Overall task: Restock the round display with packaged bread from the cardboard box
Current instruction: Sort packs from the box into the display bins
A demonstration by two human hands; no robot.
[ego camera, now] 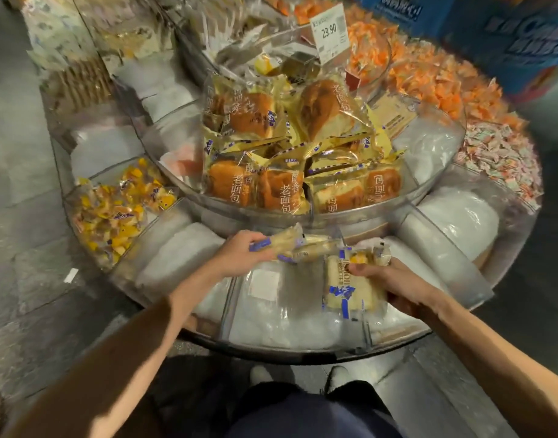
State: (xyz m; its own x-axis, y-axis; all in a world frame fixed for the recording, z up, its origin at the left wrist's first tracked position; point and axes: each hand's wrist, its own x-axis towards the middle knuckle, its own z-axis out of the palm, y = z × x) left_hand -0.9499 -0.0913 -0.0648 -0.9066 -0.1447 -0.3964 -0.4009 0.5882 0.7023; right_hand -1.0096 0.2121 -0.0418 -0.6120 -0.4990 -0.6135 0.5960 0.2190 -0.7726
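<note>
Dark trousers fill the bottom edge, and both bare forearms reach forward over the round display. The left hand is held palm-down, its grip closed round two pale bread packets above the near lower compartment. The right hand pinches the top of a flat bread packet that lies on white filler bags in that compartment. The tier above holds gold-wrapped loaves. A left compartment holds yellow-wrapped snacks.
</note>
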